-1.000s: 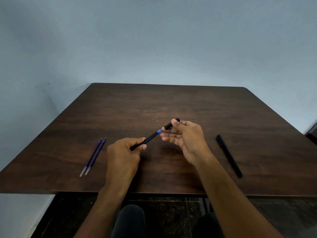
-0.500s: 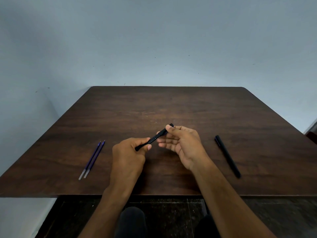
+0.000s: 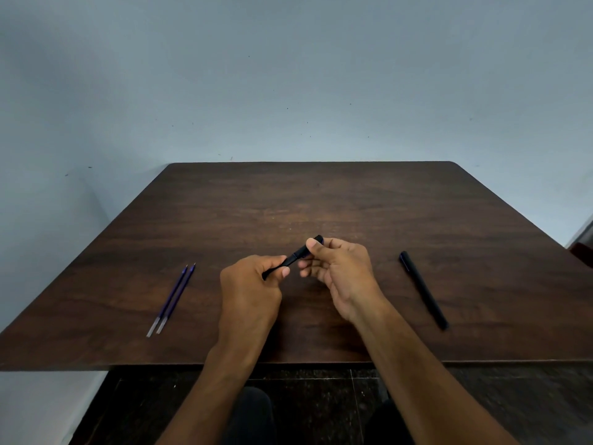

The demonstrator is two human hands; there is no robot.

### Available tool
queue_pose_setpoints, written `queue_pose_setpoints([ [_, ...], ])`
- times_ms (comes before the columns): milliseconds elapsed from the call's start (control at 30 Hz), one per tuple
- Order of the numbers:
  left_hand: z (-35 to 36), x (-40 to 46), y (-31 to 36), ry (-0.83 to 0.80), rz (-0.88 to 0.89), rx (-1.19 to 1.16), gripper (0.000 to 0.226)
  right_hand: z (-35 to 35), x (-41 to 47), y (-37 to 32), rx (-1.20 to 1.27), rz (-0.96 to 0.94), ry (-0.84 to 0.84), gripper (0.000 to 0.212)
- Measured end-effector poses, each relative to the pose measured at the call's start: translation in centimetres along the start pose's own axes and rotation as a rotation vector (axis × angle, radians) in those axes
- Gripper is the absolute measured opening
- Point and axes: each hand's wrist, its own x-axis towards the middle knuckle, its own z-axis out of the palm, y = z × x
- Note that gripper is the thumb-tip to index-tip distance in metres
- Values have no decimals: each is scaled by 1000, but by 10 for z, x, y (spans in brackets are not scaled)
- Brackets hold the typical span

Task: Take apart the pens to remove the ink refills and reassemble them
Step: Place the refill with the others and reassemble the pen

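Observation:
Both hands hold one black pen (image 3: 296,254) slanted above the middle of the dark wooden table (image 3: 321,200). My left hand (image 3: 250,284) grips its lower barrel end. My right hand (image 3: 337,268) pinches its upper end between thumb and fingers. The two black halves meet with no gap showing. Two blue ink refills (image 3: 171,300) lie side by side on the table to the left of my hands. A second black pen (image 3: 423,289), whole, lies on the table to the right.
The table's near edge (image 3: 288,364) runs just below my forearms, with dark floor and my knees beneath it. A pale blue wall stands behind and to the left of the table.
The blue strip seen between the two pen halves a second ago is gone; the halves have closed together. My hands have drawn closer to each other.

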Motion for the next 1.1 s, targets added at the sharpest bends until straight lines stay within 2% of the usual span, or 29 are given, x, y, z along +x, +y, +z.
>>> queue_pose_setpoints([
  [267, 6, -3, 5, 3, -13, -9, 22, -2, -3, 0, -20, -12, 43, 16],
  [467, 16, -14, 15, 14, -107, -97, 14, 1, -9, -10, -182, -80, 119, 21],
  [633, 32, -13, 33, -34, -125, -122, 15, -12, -12, -17, -467, -157, 210, 20],
  [733, 39, -12, 41, -122, -115, -127, 10, -30, -10, -29, -625, -119, 211, 25],
  [833, 50, -11, 47, -212, -65, -120, 22, -48, -5, -45, -805, -55, 224, 27],
  [933, 65, -6, 53, -237, -46, -111, 9, -64, 4, -61, -1113, 36, 273, 36],
  [1000, 79, -2, 57, -266, -78, -149, 6, -72, 6, -67, -1345, 93, 299, 45],
  [1100, 103, 4, 62, -317, -194, -275, 20, -80, 3, -65, -1426, 65, 341, 48],
])
